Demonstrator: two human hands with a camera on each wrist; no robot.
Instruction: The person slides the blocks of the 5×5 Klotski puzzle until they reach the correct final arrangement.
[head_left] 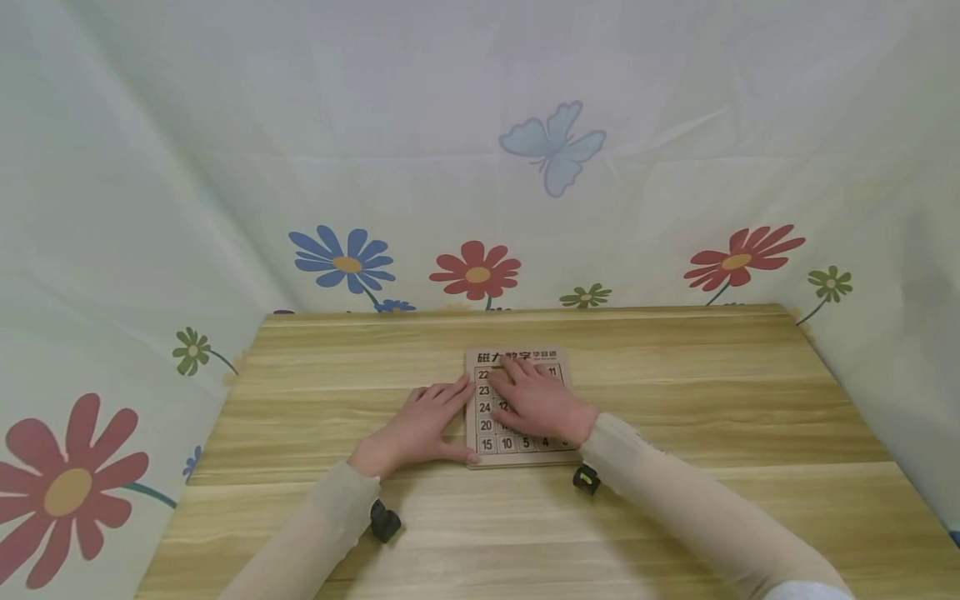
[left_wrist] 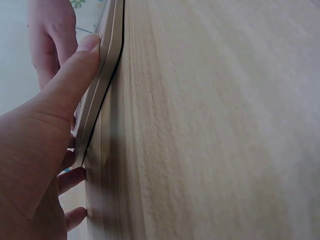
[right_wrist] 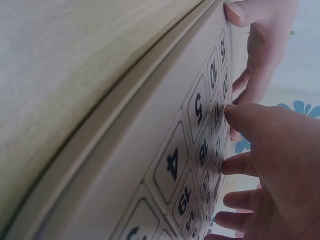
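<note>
As seen in the head view, white cloth backdrop point(head_left: 637, 50) printed with coloured flowers, behind yellowish-brown wood-grain desk point(head_left: 712, 383). On desk, near middle: pale-brown, near-square number-puzzle board point(head_left: 517, 459), lying flat. At its left side, bare left hand point(head_left: 416, 429): fingers extended, loosely parted, tips along left edge, thumb on near-left corner; bracing, not gripping. Over its face, bare right hand point(head_left: 543, 400): fingers spread, mostly straight, nothing seen pinched; can't tell exactly which fingertips touch. Below the wrists, small black wrist-worn devices point(head_left: 385, 522). Smallest: pale-brown square tiles point(head_left: 507, 444) with black numbers, set in rows; 15, 10, 5, 4 legible along near row, several hidden under right hand.

Risks, as judged: could slide or turn on desk from a hard sideways push if braced too lightly. Could jam from pressing askew. Could drag neighbouring tiles along with spread fingers.
</note>
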